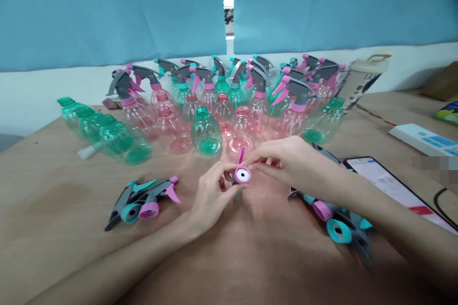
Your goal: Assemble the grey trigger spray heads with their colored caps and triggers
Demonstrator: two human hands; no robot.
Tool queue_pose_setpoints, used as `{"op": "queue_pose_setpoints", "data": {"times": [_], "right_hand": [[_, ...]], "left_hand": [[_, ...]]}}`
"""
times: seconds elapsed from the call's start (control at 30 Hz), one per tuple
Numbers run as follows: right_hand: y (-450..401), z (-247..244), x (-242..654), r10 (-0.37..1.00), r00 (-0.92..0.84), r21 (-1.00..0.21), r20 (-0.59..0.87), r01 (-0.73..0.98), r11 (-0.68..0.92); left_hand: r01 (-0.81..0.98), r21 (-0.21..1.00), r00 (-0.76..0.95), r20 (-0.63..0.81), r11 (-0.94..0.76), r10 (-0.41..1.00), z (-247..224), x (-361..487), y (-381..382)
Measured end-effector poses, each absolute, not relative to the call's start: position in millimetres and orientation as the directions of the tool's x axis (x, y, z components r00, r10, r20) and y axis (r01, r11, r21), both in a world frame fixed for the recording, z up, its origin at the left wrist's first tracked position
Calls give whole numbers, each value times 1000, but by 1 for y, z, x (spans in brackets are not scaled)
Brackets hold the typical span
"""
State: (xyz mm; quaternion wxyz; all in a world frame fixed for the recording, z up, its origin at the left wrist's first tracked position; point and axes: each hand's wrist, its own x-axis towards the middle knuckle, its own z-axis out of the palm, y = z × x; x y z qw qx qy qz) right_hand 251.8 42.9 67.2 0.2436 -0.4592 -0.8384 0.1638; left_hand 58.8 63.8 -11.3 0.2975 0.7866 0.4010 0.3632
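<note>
My left hand [213, 191] is closed round a grey and pink spray head [243, 175], whose pink collar and white inner disc face the camera. Just right of the collar is my right hand [286, 159], its fingertips pinched near the pink trigger; what they grip, if anything, is too small to make out. Behind the hands stand an open clear pink bottle [240, 138] and an open green bottle [206, 132]. Loose spray heads lie left of my left hand, one with a pink collar [149, 210], and others lie under my right forearm, one with a teal collar [338, 231].
Several bottles with spray heads [260, 100] stand in rows at the back. Green bottles [123, 139] are grouped at the left. To the right are a phone [384, 181], a white power strip [424, 139] and a tall cup [363, 78]. A blue curtain [107, 9] hangs behind.
</note>
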Motion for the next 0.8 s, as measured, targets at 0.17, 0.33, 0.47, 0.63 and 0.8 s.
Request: {"op": "queue_pose_setpoints", "data": {"times": [0.17,0.33,0.47,0.63,0.8], "right_hand": [[46,62,249,869,-442,-527,221,696,488],[46,52,246,834,-517,-492,190,685,537],[44,53,247,832,-526,-525,177,665,532],[42,56,247,831,-538,-522,138,674,523],[41,57,245,828,-543,-504,139,681,532]], "left_hand": [[420,737,439,345,-529,829,-13,58,64],[401,725,461,369,-560,807,-15,57,63],[401,698,469,401,-594,787,-16,57,62],[416,652,488,428,-634,761,-15,56,62],[418,653,502,414,-632,759,-14,56,61]]}}
